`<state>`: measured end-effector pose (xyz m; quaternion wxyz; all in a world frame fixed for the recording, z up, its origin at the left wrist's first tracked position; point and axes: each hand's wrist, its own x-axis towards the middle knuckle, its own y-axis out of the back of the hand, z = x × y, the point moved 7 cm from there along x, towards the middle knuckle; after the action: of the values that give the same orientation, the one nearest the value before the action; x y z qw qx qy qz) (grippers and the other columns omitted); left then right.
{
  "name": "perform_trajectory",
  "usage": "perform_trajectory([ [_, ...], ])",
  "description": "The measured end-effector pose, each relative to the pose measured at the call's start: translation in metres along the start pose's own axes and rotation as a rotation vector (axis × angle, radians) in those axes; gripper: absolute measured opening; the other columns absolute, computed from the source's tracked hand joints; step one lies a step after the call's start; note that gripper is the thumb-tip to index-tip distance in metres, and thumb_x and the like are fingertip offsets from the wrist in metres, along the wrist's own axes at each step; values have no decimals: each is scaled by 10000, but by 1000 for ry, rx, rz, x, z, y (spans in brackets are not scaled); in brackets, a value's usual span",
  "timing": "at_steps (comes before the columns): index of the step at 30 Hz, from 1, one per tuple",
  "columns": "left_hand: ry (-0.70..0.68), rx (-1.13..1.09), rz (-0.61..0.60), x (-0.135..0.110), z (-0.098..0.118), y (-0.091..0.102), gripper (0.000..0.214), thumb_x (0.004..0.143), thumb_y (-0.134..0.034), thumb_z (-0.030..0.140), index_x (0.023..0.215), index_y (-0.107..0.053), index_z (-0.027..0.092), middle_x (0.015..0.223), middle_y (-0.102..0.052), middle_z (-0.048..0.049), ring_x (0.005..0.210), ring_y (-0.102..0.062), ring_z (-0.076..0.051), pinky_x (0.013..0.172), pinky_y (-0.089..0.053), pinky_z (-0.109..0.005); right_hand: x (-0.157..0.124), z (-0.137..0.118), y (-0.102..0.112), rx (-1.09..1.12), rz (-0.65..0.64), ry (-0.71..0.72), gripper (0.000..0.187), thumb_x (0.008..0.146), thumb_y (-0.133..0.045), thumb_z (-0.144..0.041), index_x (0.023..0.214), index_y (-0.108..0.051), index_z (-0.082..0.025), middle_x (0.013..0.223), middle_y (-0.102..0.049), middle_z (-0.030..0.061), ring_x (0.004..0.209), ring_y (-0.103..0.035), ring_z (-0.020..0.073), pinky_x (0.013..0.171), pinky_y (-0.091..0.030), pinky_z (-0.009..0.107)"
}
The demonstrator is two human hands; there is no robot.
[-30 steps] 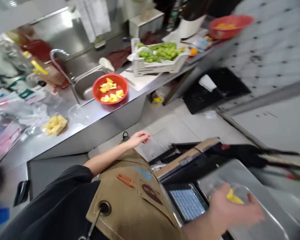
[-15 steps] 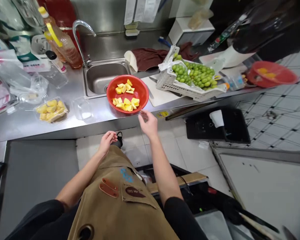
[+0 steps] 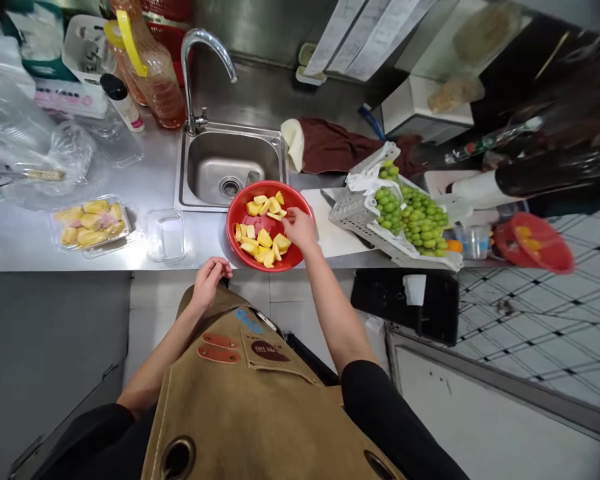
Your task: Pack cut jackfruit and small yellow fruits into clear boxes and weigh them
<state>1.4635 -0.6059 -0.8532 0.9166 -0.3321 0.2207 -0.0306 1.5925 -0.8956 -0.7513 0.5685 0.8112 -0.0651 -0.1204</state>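
In a red bowl [image 3: 233,230], glossy fruit wedges [image 3: 263,239]

Fingers of the right hand [image 3: 300,227] cover some fruit pieces [image 3: 263,237] in a red bowl [image 3: 230,227], hiding any grip. A second red bowl [image 3: 535,243] blurs at right, beneath a smeared dark object [image 3: 555,173]; printed sheets [image 3: 365,37] run off the top edge.

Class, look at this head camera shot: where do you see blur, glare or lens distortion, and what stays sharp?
Head view: the floor tiles slant steeply toward the right edge; the far red bowl looks blurred; the tap shows bright glare; the central red bowl stays sharp.
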Motion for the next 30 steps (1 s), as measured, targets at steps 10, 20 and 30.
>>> perform_trajectory([
  [10, -77, -13, -114, 65, 33, -34, 570, 800, -903, 730, 938, -745, 200, 875, -773, -59, 803, -730, -197, 819, -601, -346, 17, -24, -25, -292, -2, -162, 372, 1090, -616, -354, 1334, -703, -87, 1384, -726, 282, 1270, -712, 395, 1102, -555, 485],
  [20, -207, 99, -198, 83, 72, -46, 472, 866, -873, 657, 938, -740, 210, 825, -713, -28, 764, -677, -170, 770, -577, -304, -47, 6, 13, 636, 97, -297, 383, 826, -853, -526, 965, -661, -226, 978, -800, 96, 967, -766, 294, 916, -642, 451],
  [30, -67, 364, -811, 33, 49, -130, 309, 953, -845, 517, 986, -763, 221, 884, -722, -22, 828, -689, -162, 787, -596, -278, -247, 58, 22, 1637, 560, -432, 645, 571, -1085, -471, 1056, -735, -231, 884, -819, 20, 722, -737, 173, 664, -636, 298],
])
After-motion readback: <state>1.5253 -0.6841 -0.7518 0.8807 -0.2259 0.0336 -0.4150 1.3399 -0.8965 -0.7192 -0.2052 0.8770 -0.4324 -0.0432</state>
